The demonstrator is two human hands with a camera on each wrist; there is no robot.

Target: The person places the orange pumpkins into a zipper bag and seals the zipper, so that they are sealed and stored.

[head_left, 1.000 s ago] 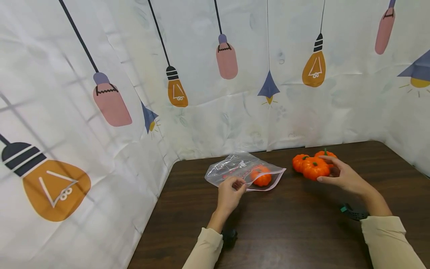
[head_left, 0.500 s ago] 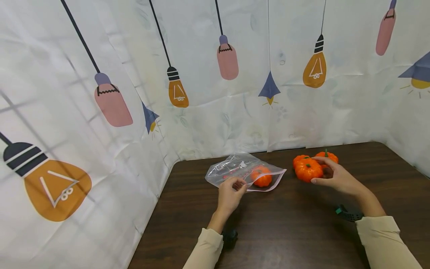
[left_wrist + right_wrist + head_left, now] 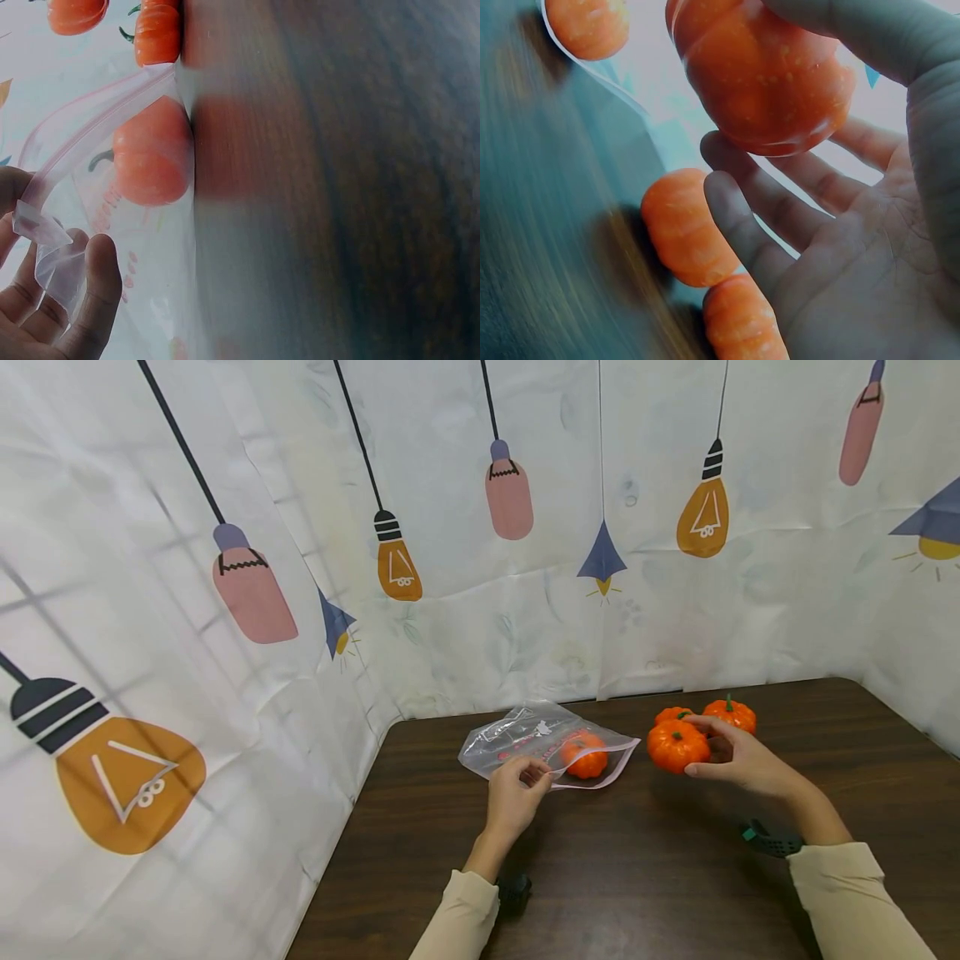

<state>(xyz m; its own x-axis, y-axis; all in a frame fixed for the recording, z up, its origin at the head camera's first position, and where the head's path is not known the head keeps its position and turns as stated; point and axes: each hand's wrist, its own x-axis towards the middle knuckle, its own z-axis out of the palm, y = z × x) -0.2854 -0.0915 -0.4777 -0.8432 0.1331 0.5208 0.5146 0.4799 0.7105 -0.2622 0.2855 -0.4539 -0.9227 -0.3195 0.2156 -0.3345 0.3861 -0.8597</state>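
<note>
My left hand (image 3: 513, 795) pinches the edge of a clear zip bag (image 3: 517, 735) that lies on the table with its mouth toward the right. Inside the bag sits one small orange pumpkin (image 3: 587, 755), its green stem showing in the left wrist view. My right hand (image 3: 738, 758) grips a second pumpkin (image 3: 677, 747) between thumb and fingers, lifted over the table. Behind the held one, a third pumpkin (image 3: 672, 714) is partly hidden; beside it stands another pumpkin (image 3: 731, 716) with an upright stem. The right wrist view shows the held pumpkin (image 3: 765, 82) close up.
The dark wood table (image 3: 630, 868) carries everything. A white cloth (image 3: 465, 635) printed with hanging lamps rises behind and along the left side. Dark wrist devices sit under the left wrist (image 3: 514, 893) and right wrist (image 3: 771, 841).
My right hand has carried the held pumpkin left, toward the bag's mouth and away from the other pumpkins. The left hand and the bag have stayed in place.
</note>
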